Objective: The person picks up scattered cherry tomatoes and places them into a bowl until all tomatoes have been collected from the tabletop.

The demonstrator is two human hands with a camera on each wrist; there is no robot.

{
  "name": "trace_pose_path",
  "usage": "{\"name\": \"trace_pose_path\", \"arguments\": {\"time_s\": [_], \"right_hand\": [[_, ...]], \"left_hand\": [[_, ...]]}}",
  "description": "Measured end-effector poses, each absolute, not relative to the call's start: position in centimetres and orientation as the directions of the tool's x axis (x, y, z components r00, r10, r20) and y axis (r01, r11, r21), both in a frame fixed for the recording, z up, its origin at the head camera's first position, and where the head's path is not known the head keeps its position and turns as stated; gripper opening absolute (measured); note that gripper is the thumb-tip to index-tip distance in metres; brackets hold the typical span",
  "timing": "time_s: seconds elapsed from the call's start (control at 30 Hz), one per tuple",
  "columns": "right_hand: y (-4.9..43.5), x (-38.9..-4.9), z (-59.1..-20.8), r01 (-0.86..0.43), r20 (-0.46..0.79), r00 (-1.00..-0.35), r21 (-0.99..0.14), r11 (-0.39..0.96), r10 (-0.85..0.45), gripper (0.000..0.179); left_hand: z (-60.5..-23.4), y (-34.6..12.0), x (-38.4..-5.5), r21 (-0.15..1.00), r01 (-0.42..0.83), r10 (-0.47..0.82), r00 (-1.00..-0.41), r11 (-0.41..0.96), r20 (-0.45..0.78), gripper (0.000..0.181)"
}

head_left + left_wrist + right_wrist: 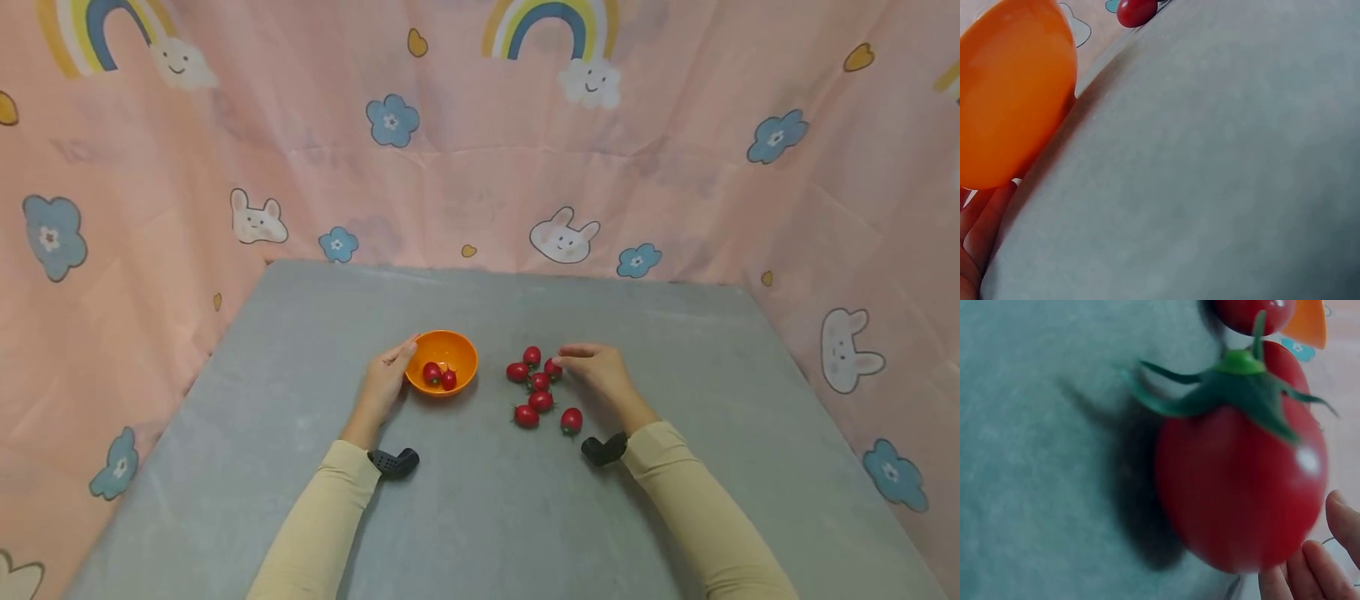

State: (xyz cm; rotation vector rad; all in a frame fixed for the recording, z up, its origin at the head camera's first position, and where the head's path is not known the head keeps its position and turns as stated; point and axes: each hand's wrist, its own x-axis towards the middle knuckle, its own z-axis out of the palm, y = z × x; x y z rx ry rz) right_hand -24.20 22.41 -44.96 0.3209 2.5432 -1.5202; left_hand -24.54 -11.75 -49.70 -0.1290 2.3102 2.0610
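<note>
My left hand holds an orange bowl at its left side, with the thumb at the rim and the other fingers along the outer wall. Two red cherry tomatoes lie inside the bowl. My right hand is over the right edge of a loose group of cherry tomatoes, its thumb and fingertips right at one tomato. I cannot tell whether it pinches that tomato. In the right wrist view a near tomato with a green stem hides the space between thumb and fingers.
One cherry tomato lies apart, nearest the right wrist. Both things and hands are on a grey table. A pink curtain printed with rainbows, rabbits and flowers hangs round the back and sides. Black wrist cameras sit below both hands.
</note>
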Motion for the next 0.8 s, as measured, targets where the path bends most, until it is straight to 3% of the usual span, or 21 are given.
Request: {"name": "trace_pose_path", "arguments": {"time_s": [0.4,0.8], "right_hand": [[22.19,-24.49,-45.53,0.316,-0.306,-0.948,-0.857,0.408,0.091,0.048],[21.89,-24.26,-45.56,0.286,-0.285,-0.956,-0.856,0.431,0.069,0.045]], "left_hand": [[-49.39,-11.77,-24.6,0.989,-0.092,-0.035,-0.995,0.118,-0.089,0.048],[-49.5,-11.88,-24.49,0.987,-0.085,-0.034,-0.996,0.133,-0.081,0.047]]}}
